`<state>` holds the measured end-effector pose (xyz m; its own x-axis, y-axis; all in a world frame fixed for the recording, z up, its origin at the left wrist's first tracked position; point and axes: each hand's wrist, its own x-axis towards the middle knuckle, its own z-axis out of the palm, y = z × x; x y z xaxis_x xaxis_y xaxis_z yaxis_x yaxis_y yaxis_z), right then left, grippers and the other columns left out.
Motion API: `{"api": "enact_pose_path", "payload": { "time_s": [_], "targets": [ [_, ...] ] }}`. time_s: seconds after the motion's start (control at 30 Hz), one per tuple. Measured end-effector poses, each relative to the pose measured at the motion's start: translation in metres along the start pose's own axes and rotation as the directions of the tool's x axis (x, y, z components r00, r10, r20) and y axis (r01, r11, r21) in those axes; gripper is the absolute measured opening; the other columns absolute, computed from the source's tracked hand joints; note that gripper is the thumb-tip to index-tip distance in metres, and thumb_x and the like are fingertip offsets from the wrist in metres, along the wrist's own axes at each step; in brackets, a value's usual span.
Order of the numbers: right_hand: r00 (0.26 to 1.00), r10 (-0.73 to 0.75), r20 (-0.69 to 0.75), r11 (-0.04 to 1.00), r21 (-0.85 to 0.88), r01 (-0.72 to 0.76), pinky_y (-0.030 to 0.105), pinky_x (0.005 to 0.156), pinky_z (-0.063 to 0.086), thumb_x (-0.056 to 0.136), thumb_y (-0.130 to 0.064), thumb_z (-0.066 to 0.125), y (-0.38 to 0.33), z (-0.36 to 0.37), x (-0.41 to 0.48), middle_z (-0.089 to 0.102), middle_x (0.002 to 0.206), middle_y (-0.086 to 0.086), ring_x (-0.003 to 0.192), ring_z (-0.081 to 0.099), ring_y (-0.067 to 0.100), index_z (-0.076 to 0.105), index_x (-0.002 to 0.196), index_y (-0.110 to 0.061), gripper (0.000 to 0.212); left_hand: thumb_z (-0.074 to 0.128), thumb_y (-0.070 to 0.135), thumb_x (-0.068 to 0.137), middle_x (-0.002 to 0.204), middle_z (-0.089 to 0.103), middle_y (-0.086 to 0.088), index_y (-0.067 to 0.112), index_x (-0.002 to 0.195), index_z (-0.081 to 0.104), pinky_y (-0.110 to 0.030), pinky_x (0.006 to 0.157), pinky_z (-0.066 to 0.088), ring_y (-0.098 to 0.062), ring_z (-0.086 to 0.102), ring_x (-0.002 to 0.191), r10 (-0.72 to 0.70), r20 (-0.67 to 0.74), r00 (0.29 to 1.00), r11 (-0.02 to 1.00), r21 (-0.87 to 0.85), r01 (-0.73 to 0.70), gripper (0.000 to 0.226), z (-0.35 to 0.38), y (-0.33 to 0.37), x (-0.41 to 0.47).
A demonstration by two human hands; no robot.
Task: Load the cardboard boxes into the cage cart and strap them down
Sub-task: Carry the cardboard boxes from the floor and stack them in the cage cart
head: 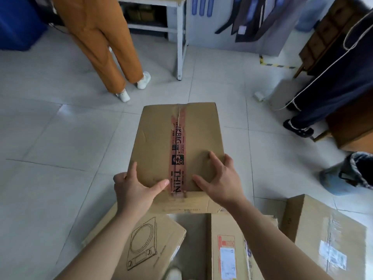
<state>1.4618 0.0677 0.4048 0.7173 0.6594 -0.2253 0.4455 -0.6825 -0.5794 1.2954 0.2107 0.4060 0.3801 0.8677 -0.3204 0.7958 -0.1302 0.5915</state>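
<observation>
Four cardboard boxes are in view, none loaded; no cage cart or strap is visible, so the task appears barely begun. The taped box, held above the floor, is clasped at its near edge by the left hand and right hand. Three others lie below: the labelled box, the stove-print box and the red-label box.

Four cardboard boxes are being shown: one taped box being held up, and three below it, the cooktop-printed box, the labelled box and the right-hand box. Two hands, left and right, are being counted on the taped box.
</observation>
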Motion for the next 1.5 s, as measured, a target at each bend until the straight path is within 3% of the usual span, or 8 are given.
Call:
{"api": "enact_pose_path", "payload": {
  "time_s": [0.3,0.43,0.67,0.87,1.1,1.5],
  "targets": [
    [0.952,-0.249,0.177,0.964,-0.048,0.261,0.038,0.102,0.045,0.075,-0.069,0.057,-0.087,-0.040,-0.095,0.022,0.149,0.008,0.125,0.046,0.026,0.023,0.149,-0.029,0.091,0.067,0.073,0.063,0.145,0.033,-0.007,0.026,0.150,0.024,-0.050,0.105,0.039,-0.031,0.030,0.132,-0.190,-0.209,0.959,0.981,-0.004,0.194,0.108,-0.106,-0.024,-0.141],
    [0.876,-0.400,0.269,0.907,-0.018,0.420,0.035,0.098,0.047,0.076,-0.066,0.057,-0.113,-0.048,-0.150,0.023,0.148,0.005,0.120,0.050,0.024,0.023,0.149,-0.028,0.089,0.069,0.072,0.062,0.141,0.032,-0.006,0.026,0.149,0.023,-0.045,0.104,0.038,-0.029,0.029,0.130,-0.318,-0.362,0.876,0.948,-0.130,0.290,0.108,-0.127,-0.046,-0.224],
    [0.686,-0.591,0.425,0.772,0.049,0.634,0.035,0.100,0.045,0.077,-0.064,0.059,-0.152,-0.045,-0.263,0.021,0.149,0.004,0.122,0.049,0.022,0.021,0.150,-0.029,0.089,0.074,0.067,0.058,0.133,0.034,-0.004,0.026,0.144,0.028,-0.043,0.100,0.044,-0.024,0.039,0.121,-0.492,-0.535,0.687,0.868,-0.366,0.336,0.106,-0.148,-0.096,-0.374],
    [0.461,-0.705,0.539,0.604,0.115,0.789,0.038,0.101,0.045,0.076,-0.066,0.058,-0.194,-0.021,-0.365,0.022,0.148,0.003,0.122,0.049,0.021,0.020,0.149,-0.032,0.090,0.074,0.068,0.058,0.134,0.034,-0.006,0.019,0.145,0.027,-0.044,0.101,0.044,-0.026,0.042,0.122,-0.643,-0.610,0.462,0.765,-0.516,0.384,0.111,-0.161,-0.147,-0.494],
    [0.155,-0.762,0.628,0.376,0.234,0.896,0.032,0.104,0.040,0.075,-0.063,0.061,-0.242,0.026,-0.522,0.025,0.146,-0.001,0.123,0.047,0.017,0.023,0.149,-0.030,0.089,0.071,0.073,0.055,0.132,0.037,-0.008,0.016,0.141,0.033,-0.046,0.099,0.045,-0.026,0.042,0.121,-0.782,-0.609,0.130,0.598,-0.677,0.429,0.110,-0.169,-0.220,-0.647],
    [-0.352,-0.698,0.624,0.096,0.568,0.817,0.033,0.105,0.038,0.075,-0.061,0.064,-0.259,0.095,-0.855,0.021,0.151,-0.003,0.129,0.042,0.016,0.024,0.149,-0.032,0.089,0.069,0.078,0.052,0.132,0.036,-0.005,0.024,0.144,0.027,-0.047,0.102,0.042,-0.026,0.039,0.124,-0.725,-0.558,-0.403,0.407,-0.820,0.403,0.114,-0.172,-0.313,-0.956]
  ]
}}
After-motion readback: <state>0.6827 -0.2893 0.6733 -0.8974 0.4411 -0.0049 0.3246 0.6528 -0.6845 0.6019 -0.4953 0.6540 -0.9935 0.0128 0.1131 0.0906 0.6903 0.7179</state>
